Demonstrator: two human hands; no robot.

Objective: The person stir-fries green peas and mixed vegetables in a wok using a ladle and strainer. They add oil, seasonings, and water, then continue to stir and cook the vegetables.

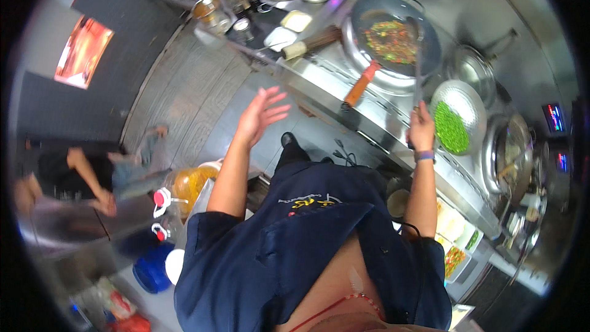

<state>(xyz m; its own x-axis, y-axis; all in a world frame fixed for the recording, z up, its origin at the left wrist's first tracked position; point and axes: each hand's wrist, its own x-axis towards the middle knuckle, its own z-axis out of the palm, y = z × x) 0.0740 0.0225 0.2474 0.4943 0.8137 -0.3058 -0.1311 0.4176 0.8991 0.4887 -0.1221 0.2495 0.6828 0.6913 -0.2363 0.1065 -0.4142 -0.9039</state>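
Observation:
My right hand (421, 130) is closed around the handle of a long metal ladle (418, 67), whose head rests in a wok (395, 9) among chopped, mixed-colour food (392, 42). That wok sits on a steel burner ring, and its wooden handle (358, 90) points towards me. Right of my right hand is a perforated metal strainer (465, 97) with chopped green vegetables (451, 127). My left hand (263, 114) is raised over the floor, empty, with its fingers spread.
A second wok (516, 161) stands on the right burner. Seasoning bottles (233, 0) and a bamboo brush (318, 42) lie at the upper left. Food trays (454, 258) are by my right arm. Another person (87, 173) is at the far left, beyond a large oil bottle (189, 186).

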